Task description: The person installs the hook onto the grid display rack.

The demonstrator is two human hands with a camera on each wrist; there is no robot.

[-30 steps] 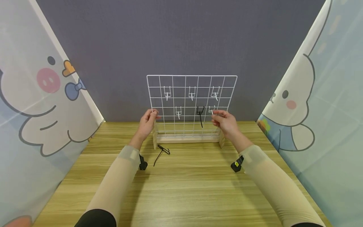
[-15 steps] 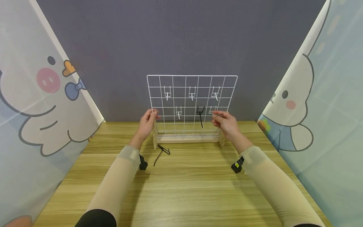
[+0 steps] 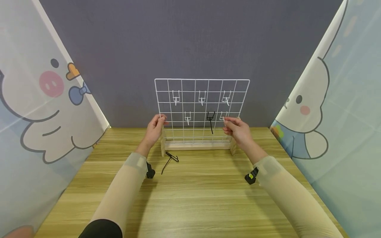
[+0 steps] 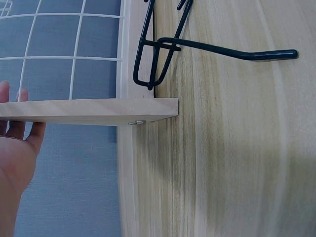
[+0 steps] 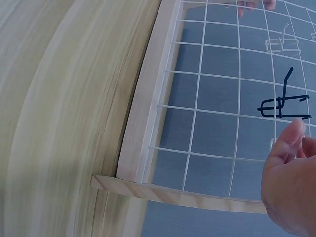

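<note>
A white wire grid panel [image 3: 201,79] stands upright in a wooden stand [image 3: 197,145]. At its left edge my left hand [image 3: 153,128] grips the side of the panel and stand. My right hand [image 3: 239,130] pinches the stem of a white hook [image 3: 222,118] low on the panel's right; the fingers partly cover it. One black hook [image 3: 210,122] hangs just left of that hand, also visible as the black hook [image 5: 280,104] in the right wrist view. Another black hook [image 3: 170,157] lies on the table by the stand's left foot.
Several other white hooks hang on the grid, such as the upper-left white hook [image 3: 176,99] and the lower-left white hook [image 3: 187,118]. The wood-grain table [image 3: 202,198] reaches back to a dark grey wall [image 3: 202,39]. Cartoon-printed curtains flank both sides.
My right hand has shifted very slightly right and down with the white hook between its fingers, and its wrist has lowered. The left hand keeps its place.
</note>
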